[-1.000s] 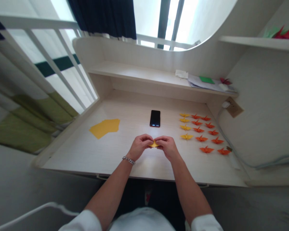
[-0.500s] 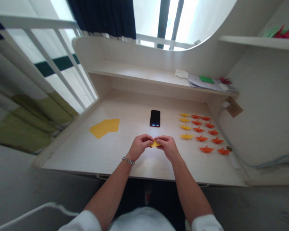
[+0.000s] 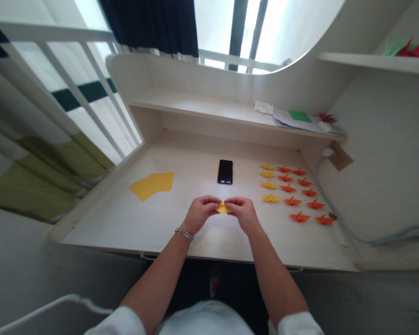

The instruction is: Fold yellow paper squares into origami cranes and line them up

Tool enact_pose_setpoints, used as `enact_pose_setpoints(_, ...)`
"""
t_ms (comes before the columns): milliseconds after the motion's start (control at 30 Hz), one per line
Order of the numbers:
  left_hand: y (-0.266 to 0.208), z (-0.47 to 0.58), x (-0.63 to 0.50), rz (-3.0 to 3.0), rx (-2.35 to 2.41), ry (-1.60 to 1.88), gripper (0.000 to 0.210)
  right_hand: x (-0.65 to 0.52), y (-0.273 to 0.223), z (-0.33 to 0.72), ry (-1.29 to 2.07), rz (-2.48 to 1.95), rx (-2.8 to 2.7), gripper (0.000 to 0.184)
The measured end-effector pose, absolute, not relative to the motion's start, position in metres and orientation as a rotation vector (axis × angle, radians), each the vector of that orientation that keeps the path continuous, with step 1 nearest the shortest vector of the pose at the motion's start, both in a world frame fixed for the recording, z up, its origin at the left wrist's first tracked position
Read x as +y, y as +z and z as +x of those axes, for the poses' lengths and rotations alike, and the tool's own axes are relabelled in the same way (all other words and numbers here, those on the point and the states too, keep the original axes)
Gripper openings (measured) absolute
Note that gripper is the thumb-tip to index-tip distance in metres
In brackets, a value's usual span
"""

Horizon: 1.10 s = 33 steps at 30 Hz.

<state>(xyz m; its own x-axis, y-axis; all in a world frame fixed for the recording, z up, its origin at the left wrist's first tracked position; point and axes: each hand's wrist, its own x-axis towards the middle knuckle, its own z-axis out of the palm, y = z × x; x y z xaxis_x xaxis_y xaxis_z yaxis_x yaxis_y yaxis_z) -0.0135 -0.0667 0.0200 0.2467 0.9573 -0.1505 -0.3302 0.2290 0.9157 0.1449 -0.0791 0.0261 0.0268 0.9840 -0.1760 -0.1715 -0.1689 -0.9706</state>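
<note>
Between my two hands is a small folded piece of yellow paper [image 3: 223, 208], held above the desk near its front middle. My left hand [image 3: 203, 210] pinches its left end between thumb and fingers. The right end is pinched by my right hand [image 3: 243, 211]. Fingertips cover parts of the paper, so its full shape is hidden. Beyond the hands lies a black phone [image 3: 225, 171]. To the right stand rows of folded paper cranes: a column of yellow cranes [image 3: 271, 198] and two columns of orange cranes [image 3: 292, 201].
Flat yellow paper sheets [image 3: 152, 185] lie overlapping on the left of the white desk [image 3: 125, 228]. A raised shelf [image 3: 195, 103] at the back bears papers [image 3: 293, 119] and a green sheet [image 3: 300, 115]. A grey cable [image 3: 349, 230] runs along the right wall.
Both hands stay nearly in place, with my left hand slightly further left. A little more of the yellow paper shows between the fingertips.
</note>
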Motion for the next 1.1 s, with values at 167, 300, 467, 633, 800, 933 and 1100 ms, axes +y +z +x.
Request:
enact_pose_setpoints(167, 0.021, -0.012, -0.068, 0.967, 0.939, 1.072, 0.025, -0.079, 0.023, 0.144, 1.317, -1.2, -1.049, 0.017)
enact_pose_setpoints(300, 0.022, -0.011, -0.068, 1.027, 1.015, 1.079, 0.029, -0.079, 0.021, 0.144, 1.316, -1.203, -1.055, 0.018)
enact_pose_setpoints(467, 0.026, -0.011, -0.068, 1.043, 1.036, 1.077, 0.027, -0.079, 0.019, 0.145, 1.313, -1.217, -1.042, 0.021)
enact_pose_setpoints(633, 0.028, -0.011, -0.069, 1.055, 1.045, 1.077, 0.027, -0.079, 0.019, 0.145, 1.305, -1.212, -1.058, 0.024)
enact_pose_setpoints(800, 0.029, -0.012, -0.07, 1.058, 1.058, 1.066, 0.028, -0.079, 0.019, 0.145, 1.314, -1.195, -1.056, 0.023)
enact_pose_setpoints(933, 0.028, -0.012, -0.072, 1.022, 1.04, 1.073, 0.029, -0.08, 0.018, 0.145, 1.307, -1.183, -1.055, 0.022)
enact_pose_setpoints(1100, 0.024, -0.01, -0.072, 0.98, 1.028, 1.11, 0.029, -0.08, 0.014, 0.142, 1.25, -1.173, -1.088, 0.019)
